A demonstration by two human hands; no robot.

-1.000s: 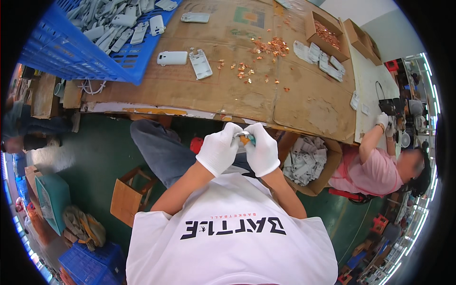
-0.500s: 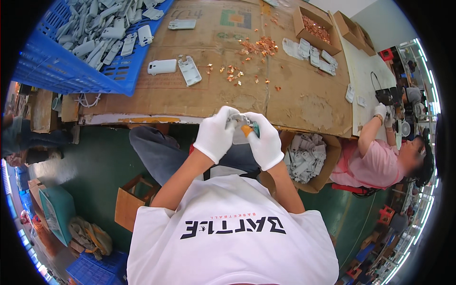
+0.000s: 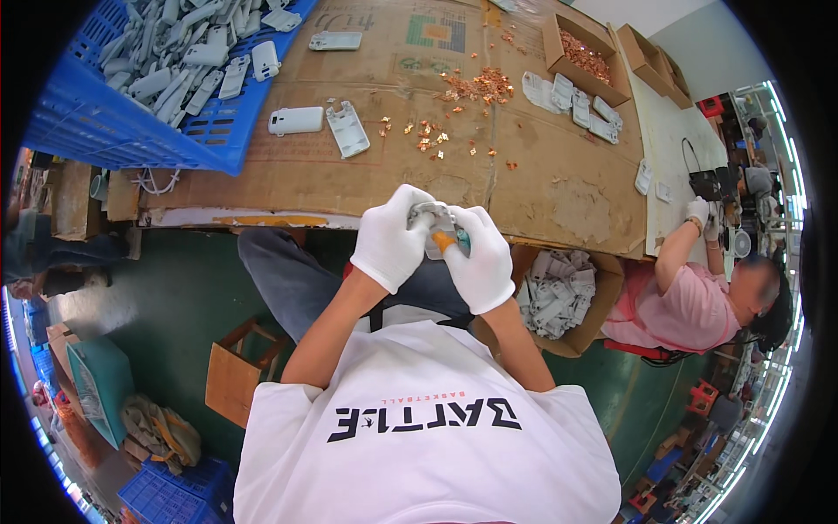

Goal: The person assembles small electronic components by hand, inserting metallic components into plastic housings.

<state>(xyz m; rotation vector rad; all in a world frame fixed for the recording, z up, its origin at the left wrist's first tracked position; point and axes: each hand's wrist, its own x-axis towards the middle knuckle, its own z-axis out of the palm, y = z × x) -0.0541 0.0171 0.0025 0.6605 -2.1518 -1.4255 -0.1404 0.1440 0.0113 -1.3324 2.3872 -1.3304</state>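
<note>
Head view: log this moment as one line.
left hand: holds pale casing; right hand: holds same casing; copper pieces: scattered on cardboard

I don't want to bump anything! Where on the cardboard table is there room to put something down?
Right: bare cardboard between the grey shells and the front edge. Left: a strip between the two pale covers and that edge. It's crowded around the copper pieces, in the blue crate, and mid-front, where the left hand and right hand are.
</note>
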